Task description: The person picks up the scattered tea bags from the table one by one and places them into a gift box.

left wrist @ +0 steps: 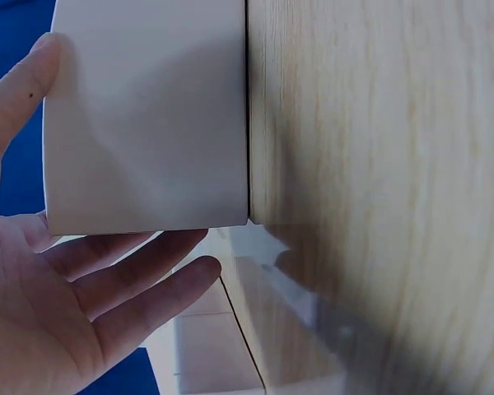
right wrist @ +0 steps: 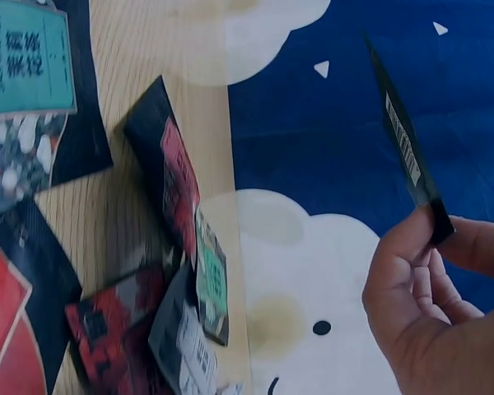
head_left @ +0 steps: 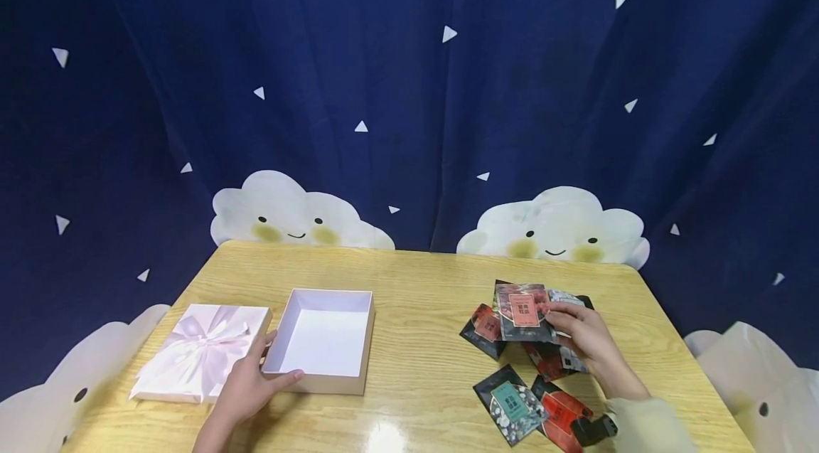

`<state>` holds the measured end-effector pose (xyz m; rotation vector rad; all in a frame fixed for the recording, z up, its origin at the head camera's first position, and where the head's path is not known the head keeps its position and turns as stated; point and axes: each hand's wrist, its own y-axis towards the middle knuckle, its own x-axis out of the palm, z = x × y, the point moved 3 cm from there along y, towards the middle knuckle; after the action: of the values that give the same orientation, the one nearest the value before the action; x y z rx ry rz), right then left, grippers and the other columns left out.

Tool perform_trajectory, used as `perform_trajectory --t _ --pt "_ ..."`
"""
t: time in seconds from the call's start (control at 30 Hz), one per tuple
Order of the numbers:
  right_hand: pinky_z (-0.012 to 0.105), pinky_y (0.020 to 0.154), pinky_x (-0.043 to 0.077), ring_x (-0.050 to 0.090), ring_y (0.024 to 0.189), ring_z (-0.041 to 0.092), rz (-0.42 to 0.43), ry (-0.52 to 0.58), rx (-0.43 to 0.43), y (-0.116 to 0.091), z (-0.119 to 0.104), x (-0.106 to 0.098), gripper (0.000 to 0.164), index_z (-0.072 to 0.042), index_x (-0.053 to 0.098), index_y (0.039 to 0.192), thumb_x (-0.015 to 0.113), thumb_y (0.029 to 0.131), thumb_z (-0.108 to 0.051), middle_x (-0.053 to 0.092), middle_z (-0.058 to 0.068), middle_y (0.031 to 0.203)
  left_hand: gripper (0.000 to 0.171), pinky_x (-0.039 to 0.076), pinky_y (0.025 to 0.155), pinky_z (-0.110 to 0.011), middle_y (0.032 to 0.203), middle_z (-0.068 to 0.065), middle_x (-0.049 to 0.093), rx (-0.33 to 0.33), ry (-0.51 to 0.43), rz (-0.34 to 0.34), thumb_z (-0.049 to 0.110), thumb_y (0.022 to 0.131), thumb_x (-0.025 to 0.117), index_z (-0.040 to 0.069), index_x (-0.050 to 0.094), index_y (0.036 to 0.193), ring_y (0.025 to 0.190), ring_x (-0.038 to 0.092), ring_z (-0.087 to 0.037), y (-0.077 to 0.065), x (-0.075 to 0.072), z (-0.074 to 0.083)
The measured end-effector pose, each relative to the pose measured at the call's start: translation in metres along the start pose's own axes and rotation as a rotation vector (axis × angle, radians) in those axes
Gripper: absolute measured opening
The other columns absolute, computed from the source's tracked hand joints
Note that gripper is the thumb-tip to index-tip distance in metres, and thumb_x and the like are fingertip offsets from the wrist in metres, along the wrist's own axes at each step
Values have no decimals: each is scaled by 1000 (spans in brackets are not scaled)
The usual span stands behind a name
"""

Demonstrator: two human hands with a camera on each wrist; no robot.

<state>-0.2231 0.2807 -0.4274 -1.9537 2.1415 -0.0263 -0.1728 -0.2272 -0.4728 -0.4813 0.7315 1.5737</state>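
Observation:
My left hand (head_left: 249,383) is at the near-left corner of an uncovered, empty white box (head_left: 328,339). Its thumb rests on the near rim, and its straight fingers lie along the left wall, as the left wrist view also shows. On the right, my right hand (head_left: 587,339) pinches the edge of a dark tea sachet (head_left: 525,312) with a red label, between thumb and fingers. The right wrist view shows this sachet (right wrist: 399,136) edge-on, raised above the table. Below it lies a loose pile of other tea sachets (right wrist: 177,181).
The box lid (head_left: 203,350), tied with a pale ribbon bow, lies left of the box. Nearer the front are a teal-labelled jasmine tea sachet (head_left: 510,403) and a red one (head_left: 558,410). A blue curtain (head_left: 409,83) with clouds hangs behind the wooden table (head_left: 422,368).

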Motion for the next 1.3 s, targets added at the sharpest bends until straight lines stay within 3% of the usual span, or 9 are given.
perform_trajectory --t 0.5,0.77,1.3 --pt "24 60 49 58 70 8 -50 58 1 7 -9 41 33 10 47 118 54 90 -6 59 -1 88 82 42 82 -52 110 -33 54 -30 -13 -7 31 68 80 -6 39 129 101 54 -42 -2 0 0" --pt "23 56 47 55 64 7 -77 79 -15 9 -17 60 31 9 50 117 54 89 -4 61 -1 84 84 43 83 -51 115 -34 51 -71 -25 -40 33 68 79 -4 37 131 101 54 -44 0 2 -2" --pt "22 54 48 59 61 9 -172 142 -44 11 -25 109 28 14 51 112 53 86 4 63 1 77 83 44 80 -50 111 -32 54 -54 -38 -23 31 68 80 -3 38 131 97 56 -41 0 2 -2"
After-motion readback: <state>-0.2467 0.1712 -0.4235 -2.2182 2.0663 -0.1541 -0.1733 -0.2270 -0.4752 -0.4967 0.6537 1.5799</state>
